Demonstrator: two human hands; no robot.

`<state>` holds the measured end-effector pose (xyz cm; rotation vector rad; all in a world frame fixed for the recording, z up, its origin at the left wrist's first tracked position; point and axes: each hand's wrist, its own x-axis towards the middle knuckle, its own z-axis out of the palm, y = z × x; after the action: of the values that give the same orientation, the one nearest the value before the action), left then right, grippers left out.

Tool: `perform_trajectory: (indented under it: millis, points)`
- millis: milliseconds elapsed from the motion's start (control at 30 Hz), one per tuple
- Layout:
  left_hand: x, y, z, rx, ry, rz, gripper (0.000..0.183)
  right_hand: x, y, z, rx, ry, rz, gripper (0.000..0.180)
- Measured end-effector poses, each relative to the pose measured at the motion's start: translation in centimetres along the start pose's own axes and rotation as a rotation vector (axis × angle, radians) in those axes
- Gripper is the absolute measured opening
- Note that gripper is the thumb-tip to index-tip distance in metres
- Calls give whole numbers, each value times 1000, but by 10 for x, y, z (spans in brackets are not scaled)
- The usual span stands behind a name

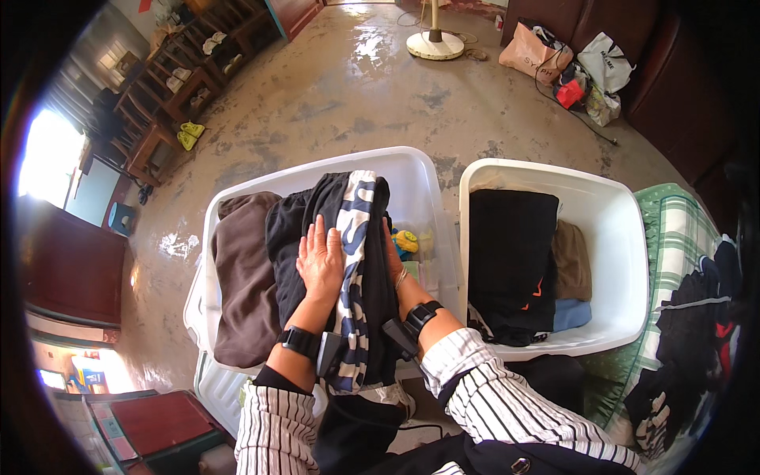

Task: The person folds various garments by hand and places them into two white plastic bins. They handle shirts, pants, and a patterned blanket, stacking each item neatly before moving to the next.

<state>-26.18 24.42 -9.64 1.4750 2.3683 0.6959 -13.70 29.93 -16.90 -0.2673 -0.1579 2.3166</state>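
Note:
Folded black sweatpants [297,219] with a white-and-navy patterned side stripe lie in the left white plastic bin [409,163], their lower end reaching over its near rim. My left hand [321,258] rests flat on them beside the stripe, thumb apart from the fingers. Along their right edge is my right hand [392,252], seen edge-on against the cloth, its fingers partly hidden. A folded brown garment [246,285] lies left of the sweatpants. To the right of my right hand, a small yellow-and-blue item [405,240] shows inside the bin.
Another white bin [617,261] at right holds folded black clothing [510,255], a brown knit [572,258] and a blue cloth [572,314]. Dark clothes [689,320] lie on green checked fabric [683,237] beyond. Bags [534,53], a stand base [435,45] and wooden chairs [148,139] stand farther off.

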Motion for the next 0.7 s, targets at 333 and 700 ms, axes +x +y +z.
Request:
perform_trajectory:
  millis: [333,700]
  points:
    - [28,-15,60,-36,64,179,57,38,6,-77,-37,94,-184,65]
    - [38,-108,182,-504,-213,69,62,26,39,-182,235,532,65,67]
